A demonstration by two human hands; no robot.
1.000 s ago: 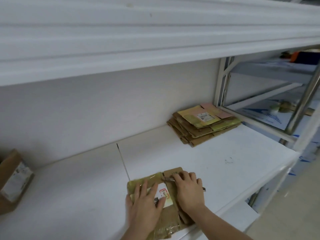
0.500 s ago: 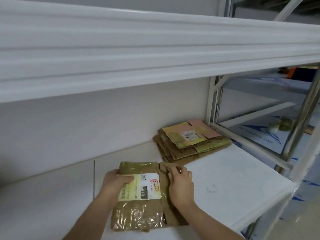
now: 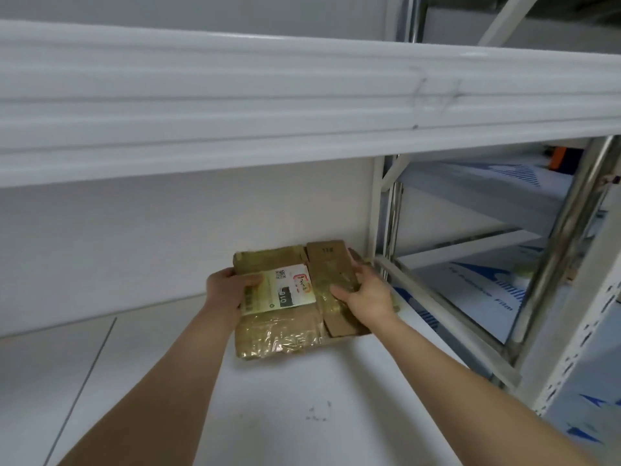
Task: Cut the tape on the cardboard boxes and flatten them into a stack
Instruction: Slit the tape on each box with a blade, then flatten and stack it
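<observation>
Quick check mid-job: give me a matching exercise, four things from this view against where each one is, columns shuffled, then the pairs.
Things:
1. left hand
2. right hand
3. label
4. shelf beam

Places:
A. overhead, across the view
B. on the flattened box's top face
C. gripping the box's left edge
D. on the box's right side

Pairs: 1-C, 2-D, 3-B, 4-A

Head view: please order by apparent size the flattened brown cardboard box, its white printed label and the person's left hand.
1. flattened brown cardboard box
2. white printed label
3. left hand; close to the label, ranking unsure.
</observation>
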